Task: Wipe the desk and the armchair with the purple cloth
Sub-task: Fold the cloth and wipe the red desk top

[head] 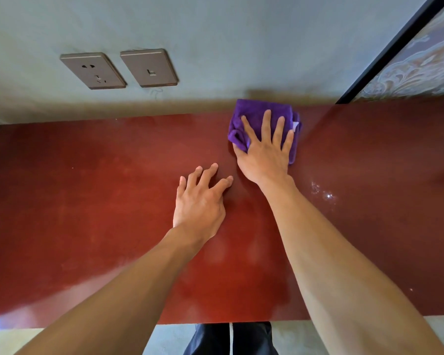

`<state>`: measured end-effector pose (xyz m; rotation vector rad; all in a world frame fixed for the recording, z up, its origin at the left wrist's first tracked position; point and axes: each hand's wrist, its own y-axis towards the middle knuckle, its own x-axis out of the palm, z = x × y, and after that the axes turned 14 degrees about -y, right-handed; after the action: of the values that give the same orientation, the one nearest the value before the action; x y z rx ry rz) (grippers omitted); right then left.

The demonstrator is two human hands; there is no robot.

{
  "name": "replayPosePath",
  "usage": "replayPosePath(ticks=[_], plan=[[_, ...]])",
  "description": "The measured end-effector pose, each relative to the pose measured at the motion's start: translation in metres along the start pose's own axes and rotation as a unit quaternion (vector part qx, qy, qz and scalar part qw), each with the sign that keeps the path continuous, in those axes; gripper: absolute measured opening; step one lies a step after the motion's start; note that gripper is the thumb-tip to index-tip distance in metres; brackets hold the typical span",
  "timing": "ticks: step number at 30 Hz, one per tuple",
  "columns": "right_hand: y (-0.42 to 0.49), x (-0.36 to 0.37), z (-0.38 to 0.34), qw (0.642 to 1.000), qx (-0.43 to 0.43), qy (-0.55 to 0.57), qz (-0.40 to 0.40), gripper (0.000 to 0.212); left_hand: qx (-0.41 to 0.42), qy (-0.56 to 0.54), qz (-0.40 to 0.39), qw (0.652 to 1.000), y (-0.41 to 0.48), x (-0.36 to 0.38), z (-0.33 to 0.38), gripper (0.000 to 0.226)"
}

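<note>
Near the back edge of the red counter (pixel 87 201), close to the wall (pixel 215 34), the right hand (pixel 264 152) presses flat on the folded purple cloth (pixel 256 112). Its fingers (pixel 265 124) are spread open and lie on top of the cloth, pinning it down rather than clutching it. The left hand (pixel 199 201) rests just beside it, nearer the front edge, fingers splayed with the tips on the bare surface; it holds nothing and seems to be bracing the body.

The step in hand looks like wiping the counter, with the armchair out of view and presumably yet to come. A patch of pale specks (pixel 323 194) sits to the right of the right forearm, and faint smears show across the middle, so much of the top probably needs passes. To do this well, keep the palm flat so the cloth stays folded and bears evenly, work in overlapping strokes along the back edge and then forward, and carry the cloth over the specks. The left hand should shift clear of each stroke. Two wall plates (pixel 92 70), one a socket, sit well above the counter; the cloth should stay clear of them, especially if damp.
</note>
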<state>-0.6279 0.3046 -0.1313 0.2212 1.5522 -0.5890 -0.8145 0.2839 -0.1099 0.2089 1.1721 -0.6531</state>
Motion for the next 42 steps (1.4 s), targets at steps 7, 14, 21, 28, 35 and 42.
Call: replayPosePath(ticks=[7, 14, 21, 28, 35, 42], plan=[[-0.072, 0.010, 0.019, 0.999, -0.025, 0.004, 0.020, 0.069, -0.022, -0.027, 0.024, 0.999, -0.001, 0.002, 0.011, 0.038], [-0.183, 0.029, 0.069, 0.999, 0.048, -0.006, -0.021, 0.072, 0.020, -0.022, 0.028, 0.999, -0.024, 0.022, 0.049, 0.051], [-0.304, 0.052, 0.084, 0.991, 0.127, -0.019, -0.045, 0.078, 0.081, -0.006, -0.026, 0.996, -0.007, 0.044, 0.105, 0.053], [-0.327, 0.060, 0.071, 0.987, 0.148, -0.039, -0.038, 0.086, 0.088, 0.015, -0.028, 0.996, 0.015, 0.045, 0.113, 0.044], [-0.257, 0.051, 0.080, 0.997, 0.072, 0.010, -0.001, 0.092, 0.133, 0.019, -0.027, 0.991, 0.022, 0.032, 0.100, 0.049], [-0.089, 0.022, 0.094, 0.997, 0.068, 0.018, 0.042, 0.077, 0.109, -0.076, -0.017, 0.991, 0.023, 0.016, 0.086, 0.051]])
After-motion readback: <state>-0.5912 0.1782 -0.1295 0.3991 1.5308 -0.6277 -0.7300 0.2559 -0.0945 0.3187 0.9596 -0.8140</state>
